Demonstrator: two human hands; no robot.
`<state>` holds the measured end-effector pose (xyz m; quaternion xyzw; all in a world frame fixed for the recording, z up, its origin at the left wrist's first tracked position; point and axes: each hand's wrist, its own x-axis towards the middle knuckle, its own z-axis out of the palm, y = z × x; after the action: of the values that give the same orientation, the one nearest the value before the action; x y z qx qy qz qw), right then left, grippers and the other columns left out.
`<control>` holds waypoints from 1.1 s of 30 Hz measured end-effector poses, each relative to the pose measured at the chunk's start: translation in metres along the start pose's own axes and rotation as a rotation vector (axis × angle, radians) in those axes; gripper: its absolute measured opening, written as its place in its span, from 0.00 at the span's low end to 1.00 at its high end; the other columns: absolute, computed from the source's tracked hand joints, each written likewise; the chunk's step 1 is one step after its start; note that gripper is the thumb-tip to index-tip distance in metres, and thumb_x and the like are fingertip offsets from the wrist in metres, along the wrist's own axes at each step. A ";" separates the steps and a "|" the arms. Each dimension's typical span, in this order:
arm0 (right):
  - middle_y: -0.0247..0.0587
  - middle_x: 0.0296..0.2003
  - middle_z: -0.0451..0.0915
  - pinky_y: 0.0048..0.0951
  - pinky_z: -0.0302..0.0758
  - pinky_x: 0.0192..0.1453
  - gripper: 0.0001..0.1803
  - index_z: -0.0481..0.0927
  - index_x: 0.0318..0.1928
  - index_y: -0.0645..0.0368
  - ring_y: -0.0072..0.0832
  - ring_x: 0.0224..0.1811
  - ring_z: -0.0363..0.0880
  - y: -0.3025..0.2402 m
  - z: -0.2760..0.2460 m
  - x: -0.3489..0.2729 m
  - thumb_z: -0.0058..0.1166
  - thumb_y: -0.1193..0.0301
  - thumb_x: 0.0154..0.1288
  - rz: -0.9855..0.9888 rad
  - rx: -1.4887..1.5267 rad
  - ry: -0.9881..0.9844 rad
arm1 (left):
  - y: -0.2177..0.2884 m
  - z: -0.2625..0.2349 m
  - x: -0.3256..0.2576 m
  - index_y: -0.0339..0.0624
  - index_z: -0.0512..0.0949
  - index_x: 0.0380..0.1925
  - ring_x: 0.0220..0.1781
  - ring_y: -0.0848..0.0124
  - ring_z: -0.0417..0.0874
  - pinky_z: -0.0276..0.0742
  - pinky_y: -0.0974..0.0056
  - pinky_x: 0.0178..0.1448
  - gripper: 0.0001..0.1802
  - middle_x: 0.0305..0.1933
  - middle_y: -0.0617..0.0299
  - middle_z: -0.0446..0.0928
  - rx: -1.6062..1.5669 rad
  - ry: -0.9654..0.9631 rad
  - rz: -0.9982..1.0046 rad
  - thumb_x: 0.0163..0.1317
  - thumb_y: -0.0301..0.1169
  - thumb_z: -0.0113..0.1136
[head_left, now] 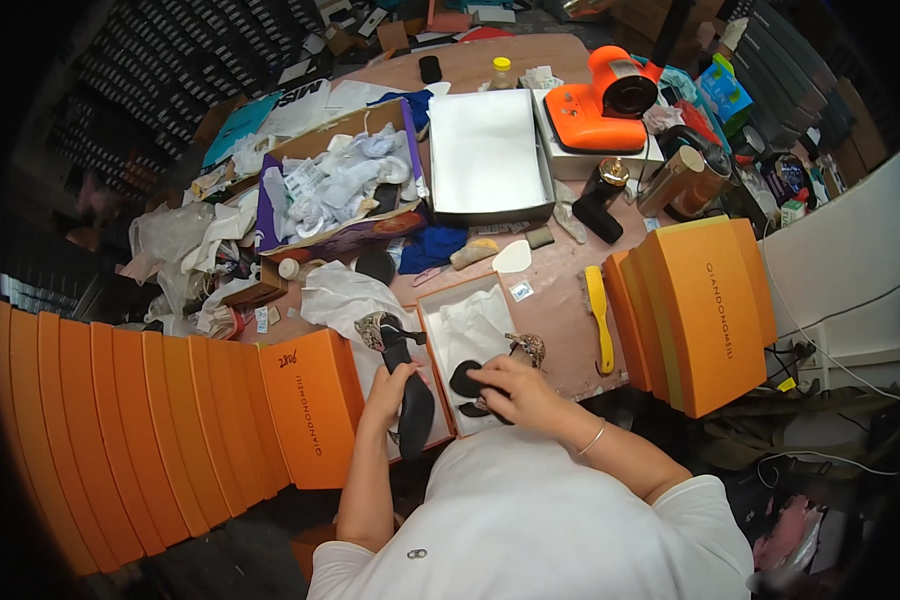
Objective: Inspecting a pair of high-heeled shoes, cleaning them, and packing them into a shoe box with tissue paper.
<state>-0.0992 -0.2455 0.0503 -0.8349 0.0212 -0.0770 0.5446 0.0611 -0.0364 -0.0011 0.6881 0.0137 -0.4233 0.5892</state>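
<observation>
Your left hand (386,394): gripping one black-soled heeled shoe (417,415). Your right hand (522,392): at black rounded piece (464,380), pinch indiscernible.

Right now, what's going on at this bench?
A person's left hand holds a heeled shoe, dark sole showing. The right hand is on a dark rounded piece, partly hidden, at an open box with white paper in it. Orange boxes are stacked on both sides; a yellow brush lies right of the open box.
</observation>
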 end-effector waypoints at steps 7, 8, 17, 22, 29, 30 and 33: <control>0.41 0.41 0.77 0.25 0.72 0.49 0.17 0.78 0.52 0.68 0.26 0.42 0.76 0.055 -0.098 -0.054 0.56 0.77 0.61 0.365 0.059 0.656 | -0.005 0.073 -0.022 0.29 0.63 0.63 0.52 0.47 0.77 0.72 0.53 0.59 0.38 0.46 0.39 0.77 0.917 -0.095 0.567 0.55 0.36 0.65; 0.39 0.41 0.76 0.24 0.72 0.49 0.17 0.78 0.52 0.68 0.24 0.42 0.75 0.055 -0.098 -0.054 0.56 0.77 0.62 0.392 0.133 0.674 | -0.026 0.101 -0.016 0.31 0.60 0.66 0.53 0.47 0.75 0.71 0.52 0.58 0.41 0.49 0.40 0.76 0.952 -0.145 0.715 0.55 0.34 0.65; 0.43 0.47 0.75 0.27 0.72 0.53 0.19 0.76 0.54 0.67 0.28 0.47 0.75 0.050 -0.093 -0.050 0.56 0.78 0.61 0.290 0.098 0.661 | -0.026 0.114 0.025 0.34 0.71 0.45 0.36 0.61 0.81 0.75 0.60 0.44 0.15 0.36 0.53 0.78 0.353 -0.263 0.336 0.61 0.31 0.51; 0.41 0.48 0.75 0.35 0.72 0.55 0.22 0.80 0.53 0.56 0.37 0.50 0.74 -0.016 -0.096 0.003 0.56 0.78 0.54 -0.298 -0.424 0.251 | 0.036 0.086 -0.011 0.36 0.75 0.39 0.35 0.74 0.80 0.75 0.68 0.40 0.08 0.33 0.61 0.78 0.270 -0.518 0.173 0.62 0.28 0.55; 0.39 0.50 0.75 0.37 0.69 0.56 0.23 0.79 0.53 0.52 0.35 0.53 0.72 0.043 -0.088 -0.006 0.56 0.75 0.54 -0.322 -0.730 -0.141 | 0.031 0.049 -0.035 0.33 0.72 0.53 0.33 0.70 0.81 0.80 0.63 0.44 0.20 0.35 0.58 0.78 -0.076 -0.548 0.061 0.60 0.27 0.57; 0.41 0.49 0.75 0.37 0.69 0.55 0.23 0.79 0.54 0.54 0.37 0.52 0.72 0.031 -0.081 0.005 0.56 0.76 0.55 -0.305 -0.544 0.034 | 0.030 0.048 -0.035 0.33 0.71 0.57 0.33 0.69 0.81 0.81 0.62 0.44 0.24 0.36 0.57 0.78 -0.205 -0.529 0.047 0.60 0.27 0.57; 0.48 0.47 0.75 0.36 0.72 0.54 0.23 0.76 0.56 0.60 0.45 0.50 0.73 -0.021 -0.031 0.032 0.55 0.82 0.57 -0.241 -0.144 0.279 | 0.025 0.054 -0.027 0.33 0.69 0.58 0.33 0.70 0.82 0.82 0.63 0.39 0.28 0.37 0.56 0.79 -0.265 -0.535 0.076 0.69 0.45 0.50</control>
<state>-0.0733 -0.2689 0.0850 -0.8495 0.0019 -0.2546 0.4620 0.0261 -0.0755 0.0384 0.4693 -0.1127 -0.5619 0.6718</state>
